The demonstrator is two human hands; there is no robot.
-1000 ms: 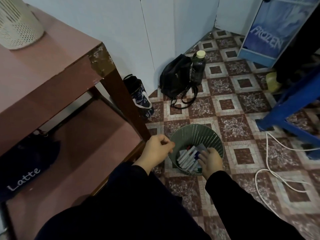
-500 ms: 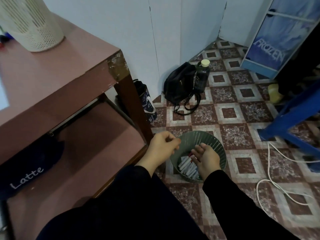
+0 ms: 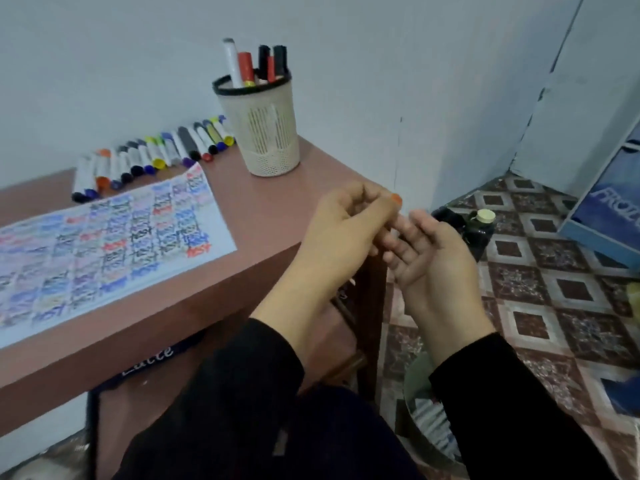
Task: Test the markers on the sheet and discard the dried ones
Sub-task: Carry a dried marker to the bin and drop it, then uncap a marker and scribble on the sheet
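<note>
The left hand [image 3: 346, 233] is curled round a small orange-tipped piece [image 3: 396, 199], probably a cap. The right hand [image 3: 433, 258] lies open, palm up, its fingers touching the left hand, ready to receive. The loose markers [image 3: 152, 155] lie in a row behind the sheet [image 3: 104, 244] on the counter [image 3: 277, 216]. The mesh cup [image 3: 263, 133] holds upright markers [image 3: 244, 65]. The floor bin [image 3: 414, 379] holds pale barrels, presumably discards.

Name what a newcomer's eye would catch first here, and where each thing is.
The sheet covered in coloured scribbles lies left on the pink table, with a row of markers behind it. A mesh cup of more markers stands near the table's right corner. In front, the left hand pinches an orange-tipped item beside the open right hand.
</note>
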